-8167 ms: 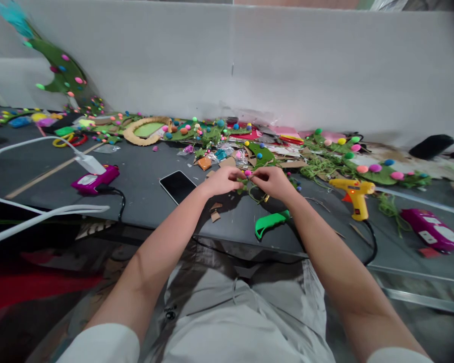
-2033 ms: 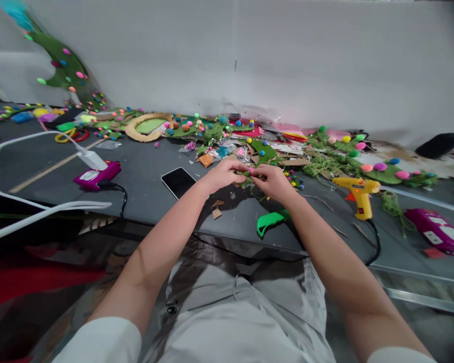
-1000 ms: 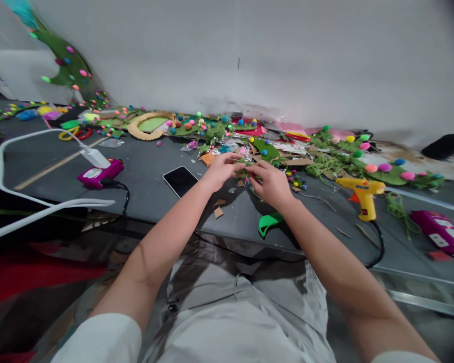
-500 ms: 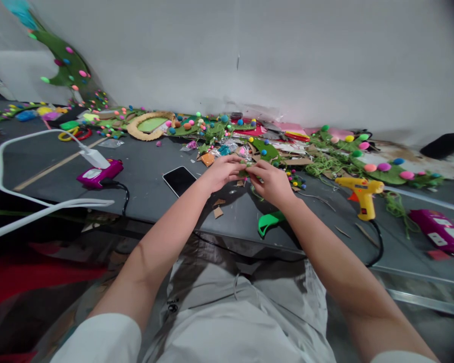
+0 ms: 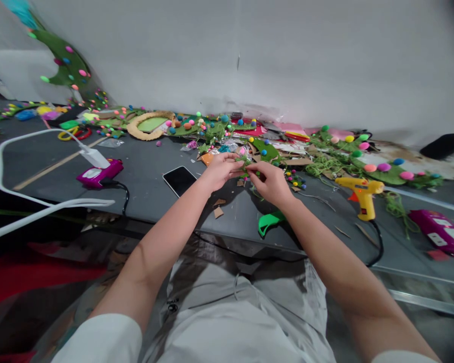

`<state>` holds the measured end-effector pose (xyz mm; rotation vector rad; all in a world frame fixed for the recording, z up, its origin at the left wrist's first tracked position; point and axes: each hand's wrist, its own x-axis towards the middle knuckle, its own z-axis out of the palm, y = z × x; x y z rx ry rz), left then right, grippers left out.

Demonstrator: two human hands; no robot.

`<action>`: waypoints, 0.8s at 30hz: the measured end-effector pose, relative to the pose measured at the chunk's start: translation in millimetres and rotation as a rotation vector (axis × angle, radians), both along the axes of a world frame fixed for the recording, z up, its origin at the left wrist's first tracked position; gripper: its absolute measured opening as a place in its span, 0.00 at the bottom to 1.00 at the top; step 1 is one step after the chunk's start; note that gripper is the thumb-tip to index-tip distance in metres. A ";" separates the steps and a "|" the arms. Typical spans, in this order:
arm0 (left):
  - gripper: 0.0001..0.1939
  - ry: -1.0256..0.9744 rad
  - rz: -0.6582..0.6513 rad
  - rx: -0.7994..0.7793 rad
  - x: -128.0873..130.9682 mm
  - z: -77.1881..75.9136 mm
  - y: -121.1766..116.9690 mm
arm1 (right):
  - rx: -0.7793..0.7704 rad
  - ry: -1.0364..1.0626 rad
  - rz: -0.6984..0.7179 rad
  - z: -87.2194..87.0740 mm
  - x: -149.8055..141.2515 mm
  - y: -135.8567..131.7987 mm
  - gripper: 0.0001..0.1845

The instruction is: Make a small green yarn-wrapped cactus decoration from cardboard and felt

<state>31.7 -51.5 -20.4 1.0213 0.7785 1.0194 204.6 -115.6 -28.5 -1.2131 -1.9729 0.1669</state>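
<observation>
My left hand (image 5: pixel 222 172) and my right hand (image 5: pixel 269 182) meet above the middle of the table. Between them is a small green fuzzy piece (image 5: pixel 245 161), partly hidden by fingers, so its exact kind is unclear. The left fingers are closed around its left side. My right thumb and forefinger pinch at its right edge. Beyond them lies a green felt leaf shape (image 5: pixel 264 150) with pom-poms. A cluster of small pom-poms (image 5: pixel 295 179) sits right of my right hand. A phone (image 5: pixel 179 180) lies left of my left hand.
A yellow glue gun (image 5: pixel 359 191) with a black cord stands at right, near a purple power strip (image 5: pixel 442 231). Another purple power strip (image 5: pixel 100 174) has a white charger plugged in. Green scissors handle (image 5: pixel 269 222) lies near the front edge. Felt scraps and green yarn (image 5: pixel 325 164) line the wall.
My right hand's fingers have shifted slightly and curled more, uncovering more of the green piece. My left hand stays nearly in place.
</observation>
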 end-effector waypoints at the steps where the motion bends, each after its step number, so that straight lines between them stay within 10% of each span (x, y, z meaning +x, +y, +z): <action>1: 0.08 -0.022 -0.008 -0.001 0.0 -0.1 -0.1 | -0.024 0.055 -0.008 -1.4 0.1 0.9 0.12; 24: 0.15 0.033 -0.044 0.110 -5.0 -5.7 5.5 | -0.260 0.360 0.003 -8.6 5.7 13.1 0.12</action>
